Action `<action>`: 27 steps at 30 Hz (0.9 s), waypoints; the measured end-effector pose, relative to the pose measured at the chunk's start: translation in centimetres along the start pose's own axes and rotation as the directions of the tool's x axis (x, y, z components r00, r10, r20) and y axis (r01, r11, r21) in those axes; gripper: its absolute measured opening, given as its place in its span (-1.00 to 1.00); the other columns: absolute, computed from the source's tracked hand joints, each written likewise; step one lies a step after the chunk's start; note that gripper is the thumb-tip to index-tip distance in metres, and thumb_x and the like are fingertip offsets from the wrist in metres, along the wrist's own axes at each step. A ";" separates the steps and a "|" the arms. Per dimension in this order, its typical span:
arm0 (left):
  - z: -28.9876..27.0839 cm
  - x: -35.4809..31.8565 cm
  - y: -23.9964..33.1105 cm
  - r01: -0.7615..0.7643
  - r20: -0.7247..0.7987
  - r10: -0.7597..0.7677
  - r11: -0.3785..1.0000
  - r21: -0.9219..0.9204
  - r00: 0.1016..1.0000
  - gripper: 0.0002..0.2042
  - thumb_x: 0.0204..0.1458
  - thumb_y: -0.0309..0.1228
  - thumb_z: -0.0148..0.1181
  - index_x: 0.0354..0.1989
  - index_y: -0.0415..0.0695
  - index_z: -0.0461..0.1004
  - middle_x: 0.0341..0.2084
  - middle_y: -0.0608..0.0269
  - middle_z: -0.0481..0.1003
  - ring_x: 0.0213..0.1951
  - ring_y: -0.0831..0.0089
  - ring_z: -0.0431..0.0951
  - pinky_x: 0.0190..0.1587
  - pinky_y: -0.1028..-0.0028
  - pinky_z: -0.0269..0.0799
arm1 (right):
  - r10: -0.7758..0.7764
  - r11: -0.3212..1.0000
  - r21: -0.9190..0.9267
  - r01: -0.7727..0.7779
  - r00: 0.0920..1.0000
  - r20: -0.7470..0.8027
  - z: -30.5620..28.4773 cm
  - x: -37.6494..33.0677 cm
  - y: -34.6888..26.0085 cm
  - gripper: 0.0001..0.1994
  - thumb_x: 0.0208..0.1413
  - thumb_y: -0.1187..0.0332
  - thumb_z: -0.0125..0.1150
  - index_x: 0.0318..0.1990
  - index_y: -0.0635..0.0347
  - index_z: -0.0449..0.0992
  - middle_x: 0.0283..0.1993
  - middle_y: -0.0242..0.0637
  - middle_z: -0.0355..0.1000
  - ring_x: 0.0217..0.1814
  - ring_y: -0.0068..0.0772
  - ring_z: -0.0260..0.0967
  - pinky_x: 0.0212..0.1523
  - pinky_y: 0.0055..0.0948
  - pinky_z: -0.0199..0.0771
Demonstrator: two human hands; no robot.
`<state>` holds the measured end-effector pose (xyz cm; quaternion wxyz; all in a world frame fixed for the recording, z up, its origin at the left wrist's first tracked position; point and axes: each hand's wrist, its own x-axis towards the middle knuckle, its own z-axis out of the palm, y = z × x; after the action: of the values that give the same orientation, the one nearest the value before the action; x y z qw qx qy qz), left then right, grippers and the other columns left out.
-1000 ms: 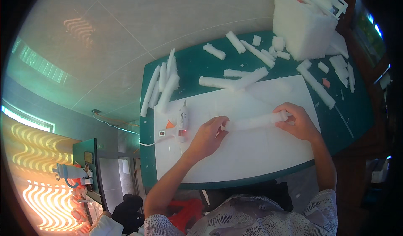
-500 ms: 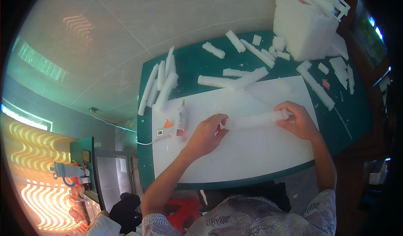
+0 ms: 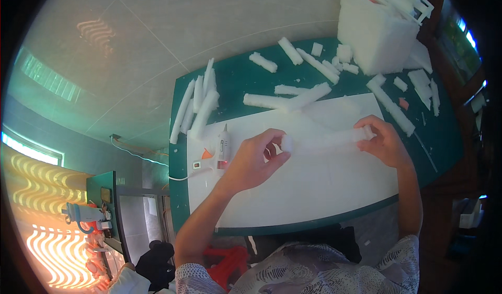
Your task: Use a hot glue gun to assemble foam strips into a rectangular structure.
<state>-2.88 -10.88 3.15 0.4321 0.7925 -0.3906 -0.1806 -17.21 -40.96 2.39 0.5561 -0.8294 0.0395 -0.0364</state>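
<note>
A white foam strip (image 3: 334, 139) spans the space between my hands, low over a white board (image 3: 308, 194); its middle blends into the board. My left hand (image 3: 257, 157) is closed at its left end, fingertips above and thumb below. At the other end, my right hand (image 3: 386, 142) pinches the strip, with a notched white end showing between thumb and fingers. Left of my left hand, a white hot glue gun (image 3: 224, 148) with an orange trigger rests on the board, a small red light glowing on it.
Several foam strips (image 3: 201, 105) lie at the green table's (image 3: 180, 189) left; more strips (image 3: 293, 99) lie beyond the board. A white foam box (image 3: 374, 35) stands at the far right near small offcuts (image 3: 343, 53). The glue gun's cord (image 3: 179, 179) runs off the left edge.
My right hand has moved slightly right and turned with the strip's end. My left hand has shifted a little right, its fingers now at the strip's very end. The view has moved slightly.
</note>
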 end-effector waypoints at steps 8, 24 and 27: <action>-0.5 -0.4 1.1 0.039 0.008 -0.039 0.997 -0.065 0.999 -0.60 0.05 -0.47 0.34 0.07 -0.23 0.42 -0.25 0.24 0.52 -0.37 0.62 0.48 -0.25 0.57 0.45 | 0.066 0.997 0.029 -0.066 0.998 -0.010 -0.3 -0.8 -1.1 -0.67 0.01 0.62 0.30 -0.05 0.23 0.43 -0.16 -0.36 0.32 -0.21 -0.54 0.34 -0.21 -0.55 0.43; -5.2 -6.7 -4.6 0.060 -0.365 -0.016 0.992 0.110 0.931 -0.61 -0.01 -0.62 0.22 0.04 -0.17 0.42 -0.20 0.19 0.48 -0.32 0.42 0.54 -0.25 0.47 0.49 | 0.002 0.976 0.219 0.015 0.997 -0.075 1.9 0.0 0.8 -0.70 0.08 0.49 0.30 -0.03 0.25 0.43 -0.13 -0.34 0.26 -0.13 -0.57 0.26 -0.27 -0.52 0.58; -7.5 -9.1 -7.9 0.099 -0.381 0.057 0.920 0.378 0.923 -0.61 -0.09 -0.69 0.13 -0.01 -0.18 0.41 -0.11 0.10 0.47 -0.16 0.20 0.53 -0.12 0.33 0.46 | -0.008 0.974 0.227 0.023 0.998 -0.065 2.8 0.8 0.4 -0.70 0.09 0.45 0.30 -0.03 0.25 0.43 -0.11 -0.33 0.27 -0.11 -0.54 0.28 -0.26 -0.51 0.58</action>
<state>-0.27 2.77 0.32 0.3314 0.8867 -0.3176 0.0549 -16.13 -38.66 0.98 0.6456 -0.7589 0.0463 -0.0714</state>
